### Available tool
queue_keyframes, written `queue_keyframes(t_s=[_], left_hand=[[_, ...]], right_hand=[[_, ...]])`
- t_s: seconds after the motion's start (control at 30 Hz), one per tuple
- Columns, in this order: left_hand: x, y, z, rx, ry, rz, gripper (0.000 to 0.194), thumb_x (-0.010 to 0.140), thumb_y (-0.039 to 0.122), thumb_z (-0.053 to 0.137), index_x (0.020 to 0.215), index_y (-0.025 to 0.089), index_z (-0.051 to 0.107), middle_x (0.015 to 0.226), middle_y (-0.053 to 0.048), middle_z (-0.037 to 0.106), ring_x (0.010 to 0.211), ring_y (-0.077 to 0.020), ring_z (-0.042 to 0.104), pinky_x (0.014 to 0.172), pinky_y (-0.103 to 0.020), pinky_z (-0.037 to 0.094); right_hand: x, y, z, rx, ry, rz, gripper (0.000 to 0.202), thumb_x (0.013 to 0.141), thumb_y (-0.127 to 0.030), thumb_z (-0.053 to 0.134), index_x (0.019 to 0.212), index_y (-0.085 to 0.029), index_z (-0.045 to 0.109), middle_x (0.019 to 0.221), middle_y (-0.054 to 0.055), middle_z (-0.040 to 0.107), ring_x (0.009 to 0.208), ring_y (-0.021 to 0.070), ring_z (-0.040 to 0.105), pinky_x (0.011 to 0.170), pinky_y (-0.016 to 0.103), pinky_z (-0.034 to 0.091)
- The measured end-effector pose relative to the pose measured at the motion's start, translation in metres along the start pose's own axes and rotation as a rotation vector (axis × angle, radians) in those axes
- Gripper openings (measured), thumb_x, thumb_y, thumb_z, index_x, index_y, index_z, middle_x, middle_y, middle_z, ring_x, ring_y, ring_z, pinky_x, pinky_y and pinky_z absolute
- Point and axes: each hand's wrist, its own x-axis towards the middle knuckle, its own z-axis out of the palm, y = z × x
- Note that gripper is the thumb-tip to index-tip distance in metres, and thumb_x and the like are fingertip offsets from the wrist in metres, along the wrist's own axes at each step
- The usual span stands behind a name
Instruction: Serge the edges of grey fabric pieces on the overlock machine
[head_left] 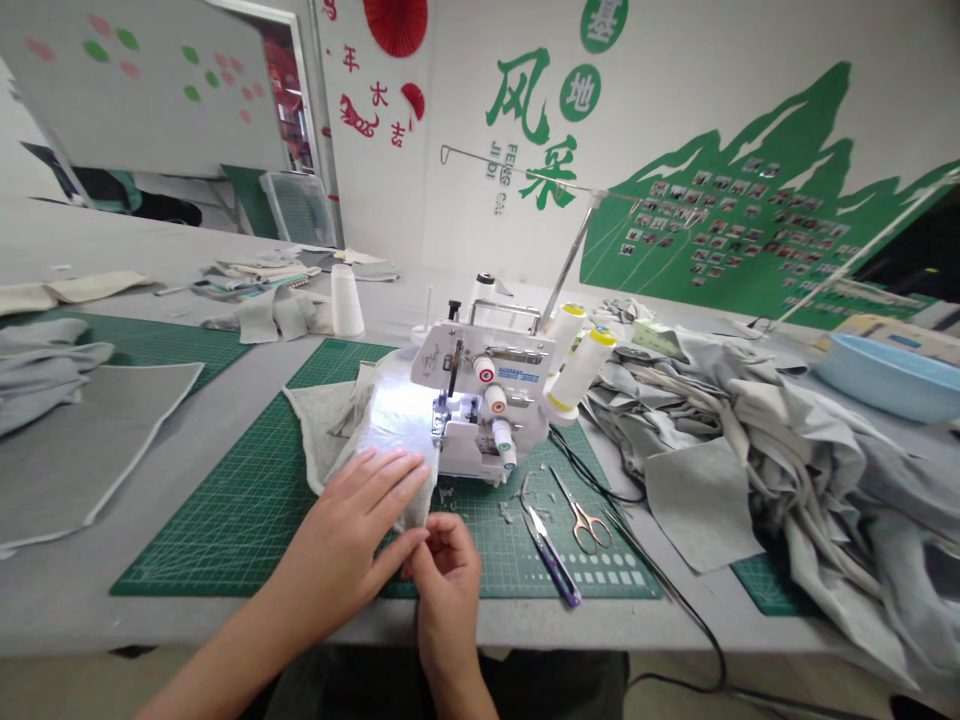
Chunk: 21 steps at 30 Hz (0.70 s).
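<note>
A light grey piece of fabric (330, 425) lies across the bed of a white overlock sewing machine (480, 400), lit brightly near the needle. Flat on top of it rests my left hand (375, 510), fingers stretched toward the presser foot, thumb reaching to the near edge. Just right of that thumb, my right hand (446, 565) pinches the fabric's near corner between thumb and curled fingers. Small scissors (585, 515) with copper-coloured handles and purple-handled thread snips (553, 560) lie to the right of my hands.
Under the machine is a green cutting mat (225, 520) with thread scraps. Heaped grey fabric (720, 430) fills the right side, before a blue basin (900, 375). Thread cones (581, 370) stand behind the machine, a white cone (346, 302) farther left. Black cables (697, 620) run off the front edge.
</note>
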Motion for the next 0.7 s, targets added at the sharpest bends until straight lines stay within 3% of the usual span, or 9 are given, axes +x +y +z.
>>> queue_keyframes(t_s=[0.33,0.7], left_hand=[[0.000,-0.005,0.003,0.028,-0.014,-0.006,0.049,0.097,0.029,0.053,0.144,0.015,0.048,0.147,-0.011,0.053,0.137,-0.0273,0.046,0.119,-0.047,0.027],[-0.013,-0.010,-0.004,-0.064,0.057,0.072,0.043,0.095,0.019,0.059,0.137,0.015,0.054,0.141,-0.008,0.059,0.139,-0.0219,0.044,0.123,-0.039,0.024]], right_hand=[[0.004,-0.004,0.003,0.009,0.079,-0.022,0.026,0.080,-0.038,0.079,0.087,-0.020,0.061,0.070,-0.005,0.055,0.060,0.0091,0.049,0.054,0.018,0.042],[0.013,-0.011,0.007,-0.065,0.071,-0.073,0.019,0.081,-0.029,0.076,0.089,-0.021,0.060,0.073,-0.005,0.054,0.067,0.0112,0.051,0.060,0.021,0.043]])
